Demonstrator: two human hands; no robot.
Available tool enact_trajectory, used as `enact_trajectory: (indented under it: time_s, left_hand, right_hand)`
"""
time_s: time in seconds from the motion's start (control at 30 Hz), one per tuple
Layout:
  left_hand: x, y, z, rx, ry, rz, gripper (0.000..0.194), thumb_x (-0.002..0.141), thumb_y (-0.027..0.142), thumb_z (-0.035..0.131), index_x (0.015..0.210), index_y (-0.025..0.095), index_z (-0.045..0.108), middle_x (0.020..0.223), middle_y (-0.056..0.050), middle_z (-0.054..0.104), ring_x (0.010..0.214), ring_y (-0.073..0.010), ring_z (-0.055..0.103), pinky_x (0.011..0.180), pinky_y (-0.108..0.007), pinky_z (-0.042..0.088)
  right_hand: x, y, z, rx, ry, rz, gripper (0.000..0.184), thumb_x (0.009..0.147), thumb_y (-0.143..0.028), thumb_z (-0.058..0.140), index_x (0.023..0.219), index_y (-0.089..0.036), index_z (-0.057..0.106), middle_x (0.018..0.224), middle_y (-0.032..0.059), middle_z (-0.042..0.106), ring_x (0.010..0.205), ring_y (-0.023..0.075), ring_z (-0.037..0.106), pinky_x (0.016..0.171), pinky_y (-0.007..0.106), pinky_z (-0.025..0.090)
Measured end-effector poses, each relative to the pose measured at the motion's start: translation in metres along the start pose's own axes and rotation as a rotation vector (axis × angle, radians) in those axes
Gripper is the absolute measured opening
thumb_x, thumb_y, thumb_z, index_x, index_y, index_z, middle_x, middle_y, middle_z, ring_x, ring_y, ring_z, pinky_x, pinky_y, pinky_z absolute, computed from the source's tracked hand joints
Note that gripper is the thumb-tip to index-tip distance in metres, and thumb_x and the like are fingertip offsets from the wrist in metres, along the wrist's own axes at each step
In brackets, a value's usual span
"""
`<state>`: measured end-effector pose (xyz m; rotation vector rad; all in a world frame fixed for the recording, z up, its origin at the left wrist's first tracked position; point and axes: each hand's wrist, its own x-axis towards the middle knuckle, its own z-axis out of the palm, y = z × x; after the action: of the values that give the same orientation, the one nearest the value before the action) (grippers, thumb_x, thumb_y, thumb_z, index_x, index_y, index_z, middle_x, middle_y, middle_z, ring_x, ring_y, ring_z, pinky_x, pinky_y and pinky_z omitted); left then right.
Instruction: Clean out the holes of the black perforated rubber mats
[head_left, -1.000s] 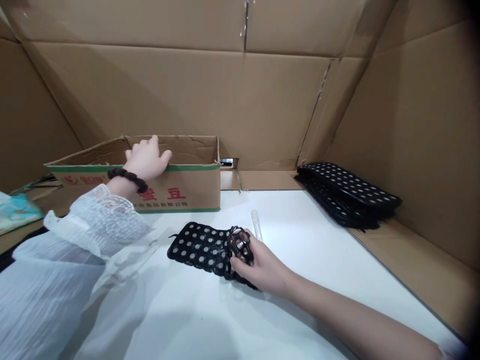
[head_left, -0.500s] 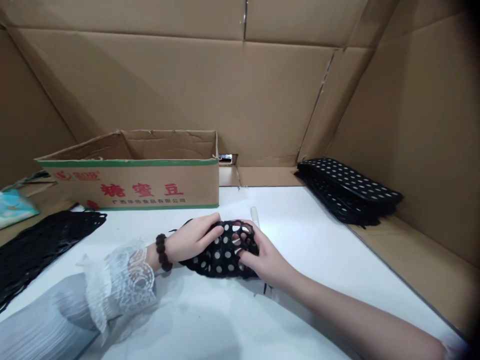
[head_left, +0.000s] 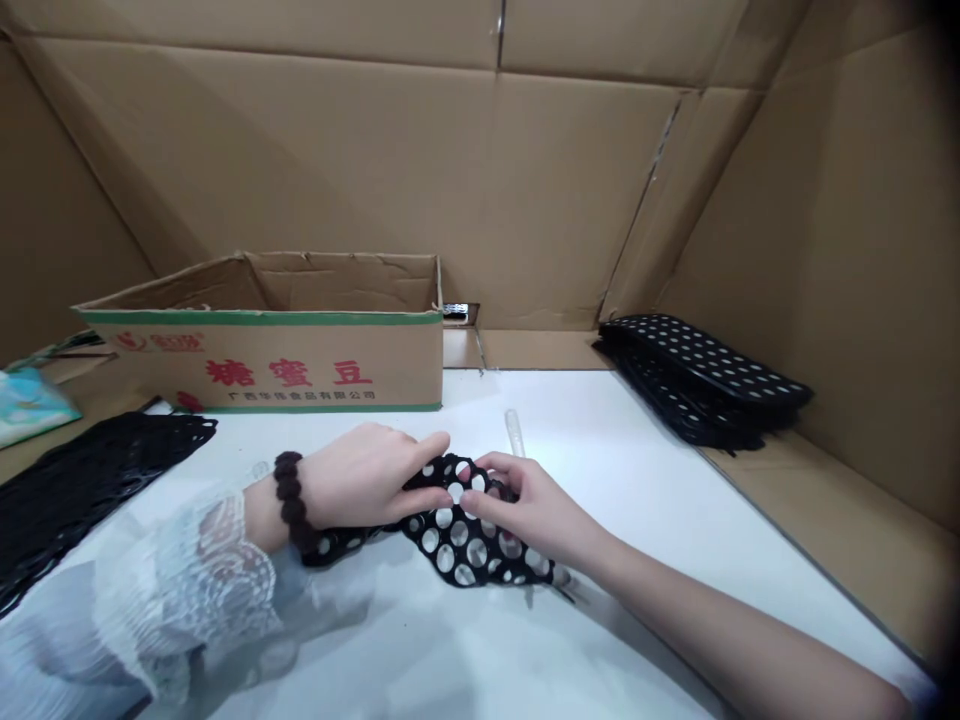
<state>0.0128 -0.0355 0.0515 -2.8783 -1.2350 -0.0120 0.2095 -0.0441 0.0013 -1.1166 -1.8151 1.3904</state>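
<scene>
A piece of black fabric dotted with round holes (head_left: 476, 550) is bunched between my two hands, a little above the white table. My left hand (head_left: 367, 475), with a dark beaded band at its wrist, pinches the cloth between thumb and fingers. My right hand (head_left: 529, 505) grips the same cloth close by, its thumb on the near face and its fingers curled behind. Part of the fabric trails under my left wrist. Behind my right hand lies a clear plastic tool handle (head_left: 514, 432); its other end is hidden, and a thin dark tip shows below the cloth.
An open cardboard box (head_left: 405, 365) with red lettering stands at the back left. Black holed fabric (head_left: 97, 465) lies flat at the left, near a blue-and-white packet (head_left: 34, 405). A stack of dotted black pieces (head_left: 705, 370) rests at the right. Cardboard walls (head_left: 360, 160) enclose the table.
My left hand has shifted left and its grip on the cloth has changed. The fabric is now more bunched and hangs lower between my hands. The view has tilted slightly.
</scene>
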Motion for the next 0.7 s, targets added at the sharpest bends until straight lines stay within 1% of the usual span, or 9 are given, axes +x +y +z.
enact_trajectory:
  time_s: [0.07,0.1,0.2,0.27,0.37,0.43,0.5,0.57,0.7]
  left_hand:
    - [0.002,-0.002,-0.001,-0.077,-0.020,0.045,0.037,0.077,0.055,0.038,0.086,0.020,0.044,0.059,0.000,0.055,0.054,-0.0169,0.051,0.046,-0.023,0.024]
    - [0.002,-0.003,-0.002,-0.117,-0.035,0.063,0.039,0.075,0.057,0.039,0.086,0.020,0.044,0.058,0.000,0.054,0.053,-0.0159,0.051,0.046,-0.022,0.024]
    - [0.003,-0.006,-0.003,-0.200,-0.078,0.098,0.042,0.073,0.060,0.040,0.087,0.020,0.044,0.058,0.002,0.052,0.051,-0.0135,0.049,0.046,-0.021,0.026]
    - [0.003,-0.009,0.000,-0.168,-0.083,0.085,0.043,0.075,0.060,0.037,0.087,0.020,0.044,0.059,0.002,0.053,0.052,-0.0139,0.049,0.046,-0.021,0.027]
    - [0.006,-0.011,0.008,-0.013,-0.016,0.044,0.043,0.077,0.059,0.032,0.086,0.019,0.045,0.066,-0.001,0.055,0.058,-0.0164,0.051,0.049,-0.023,0.029]
    - [0.008,-0.010,0.013,0.098,0.090,0.056,0.042,0.078,0.057,0.033,0.088,0.018,0.046,0.079,-0.005,0.055,0.069,-0.0191,0.051,0.056,-0.026,0.033]
    - [0.010,-0.008,0.017,0.168,0.185,0.107,0.038,0.080,0.051,0.036,0.091,0.017,0.048,0.091,-0.008,0.053,0.081,-0.0214,0.049,0.066,-0.030,0.035]
    - [0.011,-0.006,0.019,0.157,0.211,0.165,0.033,0.081,0.046,0.038,0.091,0.017,0.050,0.094,-0.008,0.052,0.086,-0.0214,0.047,0.072,-0.032,0.035]
    - [0.011,-0.004,0.024,-0.055,0.188,0.187,0.027,0.083,0.039,0.040,0.095,0.019,0.052,0.092,-0.005,0.056,0.086,-0.0177,0.048,0.078,-0.031,0.033]
  right_hand:
    - [0.001,0.004,0.000,-0.064,0.005,0.013,0.032,0.073,-0.042,0.052,0.094,-0.018,0.052,0.057,-0.0043,0.047,0.048,0.0064,0.039,0.046,0.019,0.031]
    - [0.001,0.006,0.000,-0.089,0.014,-0.003,0.030,0.074,-0.038,0.052,0.097,-0.019,0.051,0.060,-0.0037,0.049,0.050,0.0067,0.041,0.048,0.020,0.033]
    - [0.002,0.008,-0.002,-0.100,0.001,-0.120,0.031,0.073,-0.021,0.051,0.104,-0.022,0.048,0.088,0.0004,0.053,0.065,0.0082,0.048,0.061,0.021,0.039]
    - [0.003,0.007,-0.001,-0.059,-0.072,-0.177,0.029,0.073,-0.015,0.048,0.102,-0.022,0.049,0.095,0.0010,0.052,0.071,0.0089,0.050,0.065,0.022,0.040]
    - [0.004,0.006,0.004,0.011,-0.126,-0.124,0.012,0.076,-0.020,0.047,0.087,-0.017,0.052,0.079,0.0005,0.054,0.067,0.0101,0.051,0.063,0.023,0.042]
    - [0.006,0.007,0.008,0.070,-0.115,-0.051,0.011,0.076,-0.025,0.048,0.081,-0.015,0.050,0.071,0.0007,0.055,0.061,0.0102,0.051,0.060,0.024,0.043]
    - [0.008,0.010,0.011,0.122,-0.105,-0.010,0.012,0.076,-0.026,0.048,0.079,-0.014,0.049,0.068,0.0011,0.056,0.056,0.0096,0.051,0.058,0.025,0.044]
    - [0.008,0.012,0.013,0.137,-0.085,-0.014,0.013,0.076,-0.027,0.048,0.077,-0.014,0.050,0.067,0.0012,0.057,0.054,0.0092,0.050,0.057,0.024,0.044]
    - [0.006,0.011,0.013,0.112,-0.047,-0.082,0.012,0.077,-0.026,0.046,0.077,-0.015,0.052,0.067,0.0010,0.057,0.057,0.0099,0.051,0.057,0.024,0.044]
